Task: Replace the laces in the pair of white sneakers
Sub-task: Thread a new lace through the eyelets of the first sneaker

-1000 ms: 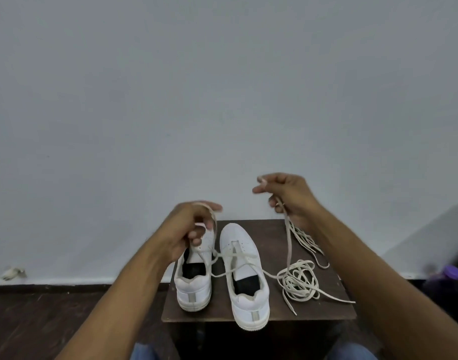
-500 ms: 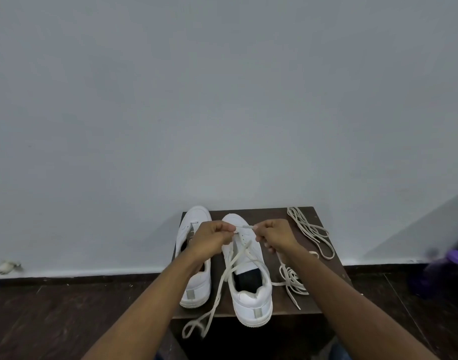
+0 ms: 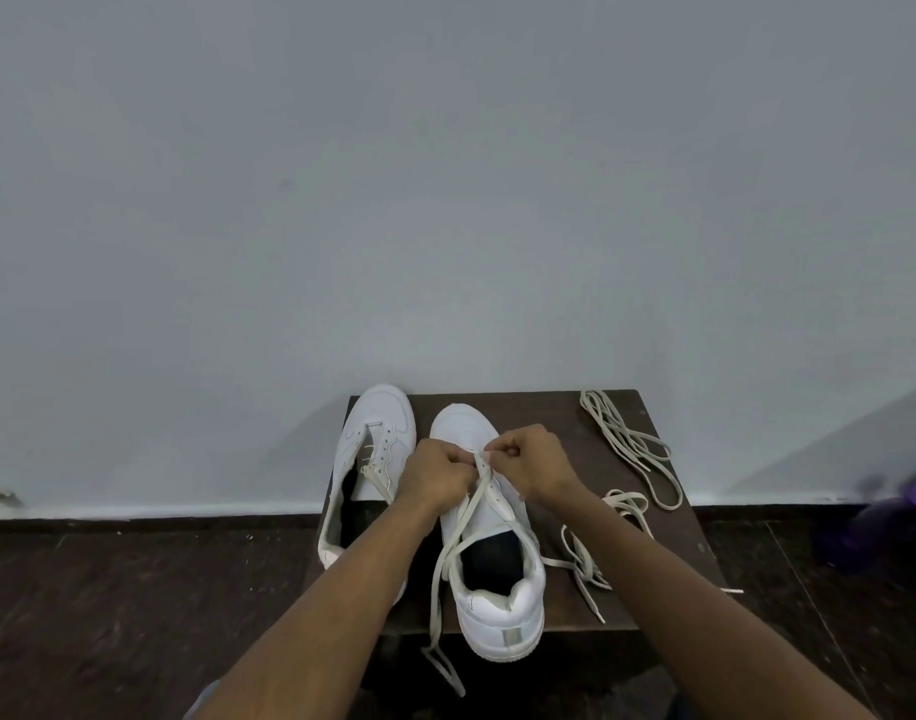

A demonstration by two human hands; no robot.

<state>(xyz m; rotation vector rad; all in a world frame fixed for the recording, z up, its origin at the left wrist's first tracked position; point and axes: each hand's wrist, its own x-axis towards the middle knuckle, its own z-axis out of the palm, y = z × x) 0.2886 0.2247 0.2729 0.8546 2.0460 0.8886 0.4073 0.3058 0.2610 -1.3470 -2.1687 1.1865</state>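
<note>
Two white sneakers stand toes-away on a small dark wooden table (image 3: 554, 413). Over the right sneaker (image 3: 497, 579) both hands meet near its front eyelets. My left hand (image 3: 435, 472) and my right hand (image 3: 531, 459) each pinch the cream lace (image 3: 440, 574) there. That lace runs back across the tongue, and its ends trail over the table's front edge. The left sneaker (image 3: 373, 439) lies partly under my left forearm, with a short piece of lace at its eyelets.
One loose lace (image 3: 627, 444) lies at the table's back right; another loose lace (image 3: 583, 558) is bundled beside the right sneaker. Behind the table rises a grey wall. Dark wood floor surrounds it, with a purple object (image 3: 913, 501) at the far right.
A second ago my hands were raised and apart, the right one lifting a lace. They have come down and together over the right sneaker's front eyelets, pinching its lace.
</note>
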